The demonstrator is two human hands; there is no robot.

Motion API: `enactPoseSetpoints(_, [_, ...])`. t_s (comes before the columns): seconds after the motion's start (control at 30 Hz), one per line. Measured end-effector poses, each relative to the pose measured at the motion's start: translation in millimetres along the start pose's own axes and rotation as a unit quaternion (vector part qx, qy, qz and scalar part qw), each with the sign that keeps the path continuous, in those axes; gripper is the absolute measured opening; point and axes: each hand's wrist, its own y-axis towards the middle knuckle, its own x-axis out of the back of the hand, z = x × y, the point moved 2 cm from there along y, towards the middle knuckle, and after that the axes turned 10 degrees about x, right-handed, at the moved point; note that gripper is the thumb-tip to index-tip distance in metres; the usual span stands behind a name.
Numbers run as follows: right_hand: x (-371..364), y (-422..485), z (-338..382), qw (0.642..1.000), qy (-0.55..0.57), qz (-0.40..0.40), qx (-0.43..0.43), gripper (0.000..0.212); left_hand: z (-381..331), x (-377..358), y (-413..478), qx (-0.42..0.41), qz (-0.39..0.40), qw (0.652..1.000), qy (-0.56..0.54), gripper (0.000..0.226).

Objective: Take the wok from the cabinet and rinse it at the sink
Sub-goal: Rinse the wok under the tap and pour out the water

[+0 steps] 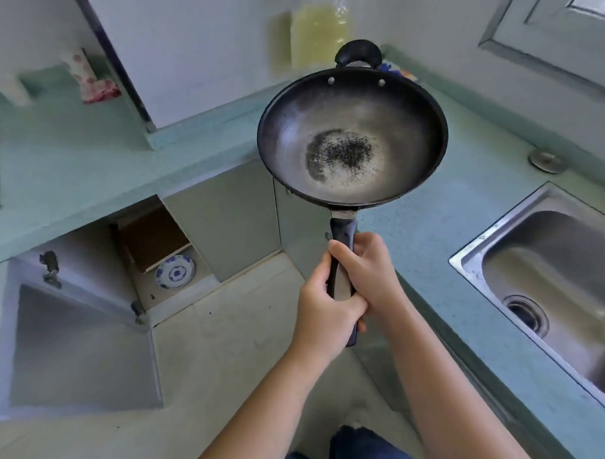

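A black wok (352, 135) with a dull grey, speckled inside hangs level in the air above the corner of the counter. Both hands hold its long black handle: my left hand (322, 309) grips the lower part and my right hand (365, 269) grips just above it, nearer the bowl. The steel sink (546, 268) is set in the counter to the right, apart from the wok, its drain showing. The low cabinet (156, 248) at the left stands open, with its door (84, 348) swung out toward me.
A teal counter (442, 213) runs round the corner. A blue-and-white plate (174, 271) and a wooden board sit inside the open cabinet. A bottle of yellow liquid (318, 34) stands at the back, and a round metal cap (546, 160) lies behind the sink. Pale floor lies below.
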Motion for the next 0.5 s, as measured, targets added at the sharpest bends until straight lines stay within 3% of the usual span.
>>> enactPoseSetpoints(0.2, [70.3, 14.3, -23.4, 0.997, -0.003, -0.074, -0.037, 0.021, -3.3, -66.4, 23.1, -0.004, 0.064, 0.997, 0.033, 0.053])
enactPoseSetpoints(0.5, [167.7, -1.5, -60.4, 0.976, 0.058, -0.199, -0.062, 0.028, 12.7, -160.9, 34.8, 0.010, 0.176, 0.981, 0.085, 0.059])
